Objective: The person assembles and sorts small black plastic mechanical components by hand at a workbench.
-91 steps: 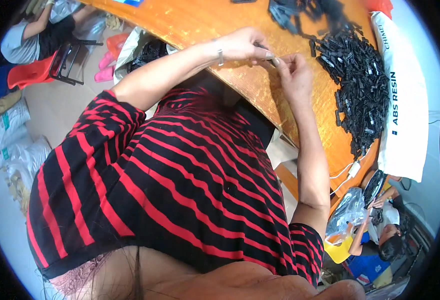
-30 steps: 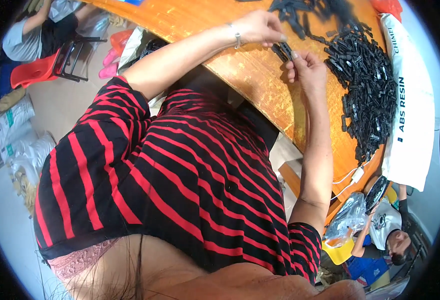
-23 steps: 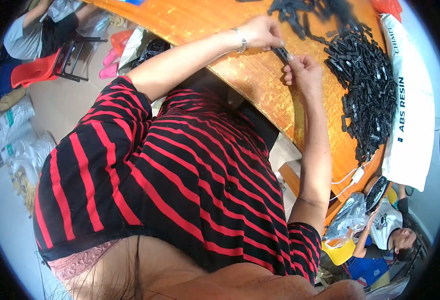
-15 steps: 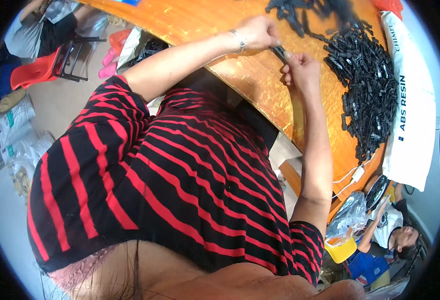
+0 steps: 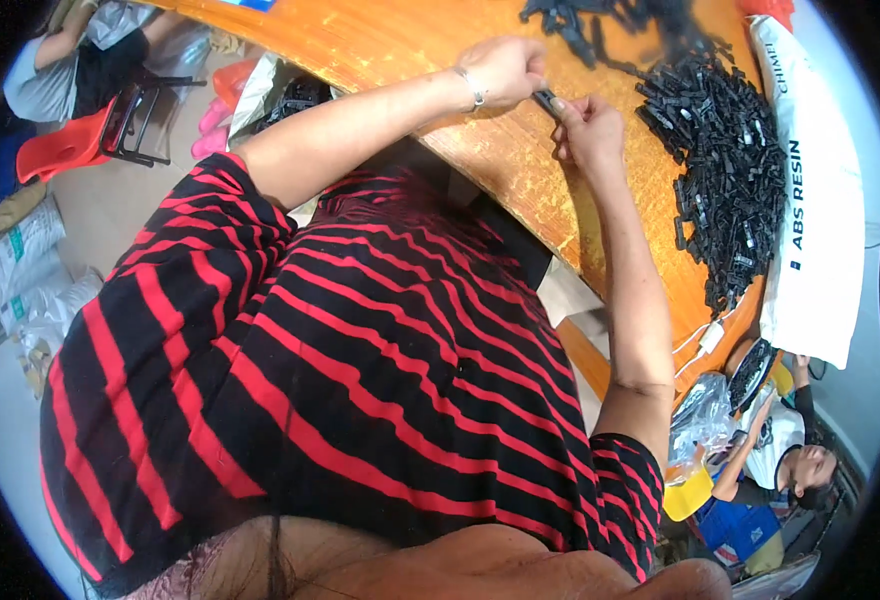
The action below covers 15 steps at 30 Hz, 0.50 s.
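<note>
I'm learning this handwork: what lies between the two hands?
In the head view, a slim black piece spans from the left hand to the right hand. Whether it is one part or two is too small to tell.

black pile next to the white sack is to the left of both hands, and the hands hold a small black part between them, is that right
Not quite: the head view shows the black pile to the right of the left hand and right hand. It is next to the white sack, and both hands hold a small black part between them.
</note>
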Each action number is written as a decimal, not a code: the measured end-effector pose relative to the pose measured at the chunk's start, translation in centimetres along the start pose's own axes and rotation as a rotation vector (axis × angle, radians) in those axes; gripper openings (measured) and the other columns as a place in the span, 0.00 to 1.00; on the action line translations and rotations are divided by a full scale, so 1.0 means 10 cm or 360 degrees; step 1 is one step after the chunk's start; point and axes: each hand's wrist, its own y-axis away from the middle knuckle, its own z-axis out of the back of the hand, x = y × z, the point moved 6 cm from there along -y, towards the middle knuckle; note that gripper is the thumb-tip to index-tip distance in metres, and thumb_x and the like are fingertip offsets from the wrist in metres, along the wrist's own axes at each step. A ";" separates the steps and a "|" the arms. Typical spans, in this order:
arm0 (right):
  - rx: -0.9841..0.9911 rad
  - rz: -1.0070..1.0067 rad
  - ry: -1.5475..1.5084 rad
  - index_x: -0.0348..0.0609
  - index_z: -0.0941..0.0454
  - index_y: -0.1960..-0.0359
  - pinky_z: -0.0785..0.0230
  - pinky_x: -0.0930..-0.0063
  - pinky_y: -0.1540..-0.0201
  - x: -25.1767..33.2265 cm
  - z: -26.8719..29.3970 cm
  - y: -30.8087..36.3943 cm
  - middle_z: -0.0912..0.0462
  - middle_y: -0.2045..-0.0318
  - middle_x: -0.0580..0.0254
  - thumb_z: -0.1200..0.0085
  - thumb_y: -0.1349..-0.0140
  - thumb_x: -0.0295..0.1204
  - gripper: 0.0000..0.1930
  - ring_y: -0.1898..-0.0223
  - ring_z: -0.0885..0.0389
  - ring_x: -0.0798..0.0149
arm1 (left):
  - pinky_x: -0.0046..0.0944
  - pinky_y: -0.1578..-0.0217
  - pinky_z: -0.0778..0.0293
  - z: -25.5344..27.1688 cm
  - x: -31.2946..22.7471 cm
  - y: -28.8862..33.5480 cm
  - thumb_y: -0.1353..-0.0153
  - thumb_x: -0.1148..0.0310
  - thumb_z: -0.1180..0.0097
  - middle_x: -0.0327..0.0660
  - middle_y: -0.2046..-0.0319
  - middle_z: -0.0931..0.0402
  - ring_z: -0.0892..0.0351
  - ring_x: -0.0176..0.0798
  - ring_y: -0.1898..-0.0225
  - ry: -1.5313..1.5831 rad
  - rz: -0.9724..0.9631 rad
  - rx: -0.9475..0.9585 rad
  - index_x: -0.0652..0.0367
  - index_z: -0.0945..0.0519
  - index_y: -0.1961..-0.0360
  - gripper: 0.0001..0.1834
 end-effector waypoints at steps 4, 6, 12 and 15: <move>-0.0128 0.0180 0.0004 0.38 0.26 0.69 0.33 0.71 0.84 0.12 -0.02 0.26 0.22 0.85 0.64 0.38 0.34 0.28 0.10 0.87 0.26 0.70 | 0.38 0.65 0.24 0.04 0.12 0.09 0.38 0.60 0.33 0.40 0.71 0.18 0.19 0.36 0.67 0.0265 -0.0275 -0.0054 0.61 0.20 0.63 0.15; -0.0224 0.0485 0.0071 0.40 0.25 0.70 0.29 0.71 0.78 0.10 -0.06 0.35 0.21 0.84 0.64 0.37 0.35 0.29 0.10 0.84 0.23 0.70 | 0.31 0.68 0.26 0.03 0.11 0.28 0.33 0.58 0.37 0.36 0.71 0.19 0.22 0.30 0.70 0.0745 -0.0194 0.0367 0.62 0.19 0.62 0.15; 0.0459 0.0310 0.0105 0.40 0.22 0.69 0.24 0.70 0.71 0.49 -0.29 0.55 0.17 0.80 0.65 0.38 0.34 0.34 0.11 0.76 0.18 0.69 | 0.27 0.76 0.37 0.77 0.43 1.03 0.29 0.56 0.42 0.29 0.76 0.28 0.33 0.23 0.76 0.0833 0.0208 0.0768 0.58 0.20 0.65 0.15; 0.0094 0.0370 0.0217 0.40 0.19 0.66 0.23 0.67 0.68 0.31 0.06 0.16 0.15 0.77 0.59 0.38 0.34 0.34 0.10 0.74 0.16 0.65 | 0.31 0.70 0.30 1.43 1.04 1.42 0.34 0.63 0.37 0.31 0.73 0.25 0.28 0.26 0.72 0.0480 0.0320 0.0636 0.60 0.21 0.66 0.11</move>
